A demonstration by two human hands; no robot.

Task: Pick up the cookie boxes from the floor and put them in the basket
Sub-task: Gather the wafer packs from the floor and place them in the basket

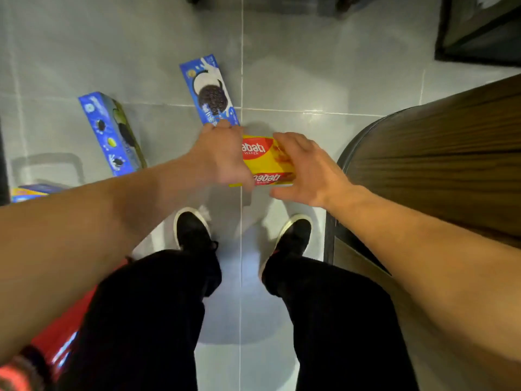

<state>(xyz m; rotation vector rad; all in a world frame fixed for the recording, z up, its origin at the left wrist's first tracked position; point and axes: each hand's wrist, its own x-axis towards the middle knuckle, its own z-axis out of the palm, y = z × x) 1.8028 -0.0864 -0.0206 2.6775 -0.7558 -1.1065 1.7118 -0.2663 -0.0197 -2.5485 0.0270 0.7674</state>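
2 hands meet at the middle of the frame around a yellow wafer box (267, 162) with red labels. The left hand (222, 156) covers the box's left end, its fingers curled over that end and gripping it; the fingertips themselves are hidden behind the knuckles. The right hand (307, 167) lies against the box's right end with its fingers spread a little and only lightly bent, touching the cardboard; whether the thumb is tucked under the box cannot be told from this angle. The box looks lifted off the grey tiled floor (296, 80), though motion blur makes that uncertain.

2 blue cookie boxes remain on the tiles. 1 blue cookie box (210, 91), printed with a dark sandwich cookie, lies just above the left hand, its near end touching or passing behind the knuckles. A second blue box (112, 134) stands tilted in the left part of the frame, well apart from the hands.

At the far left edge, a basket (48, 170) with a grey handle shows faintly, with blue and yellow packaging (31, 191) in it.

Below the hands, 2 black shoes (194, 232) with pale soles stand on the tiles, and black trousers (146, 311) fill the lower middle. A dark wooden cabinet (439, 170) takes up the right side. A red item (53, 351) sits at the lower left corner.
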